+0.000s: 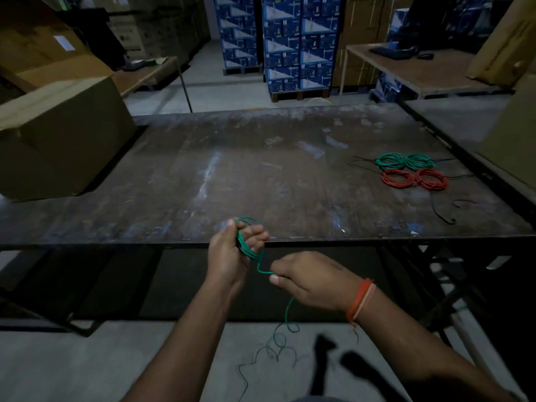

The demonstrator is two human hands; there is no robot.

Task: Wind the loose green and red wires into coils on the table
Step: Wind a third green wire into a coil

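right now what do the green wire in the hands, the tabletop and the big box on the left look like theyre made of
Green wire: thin and flexible, likely plastic-insulated, since it bends into small loops; its core isn't visible.
Tabletop: dark, hard, worn surface with pale scuffs and scratches; wood or metal, I can't tell which.
Big box: matte brown, folded edges, looks like corrugated cardboard.

Dim, soft — edges warped.
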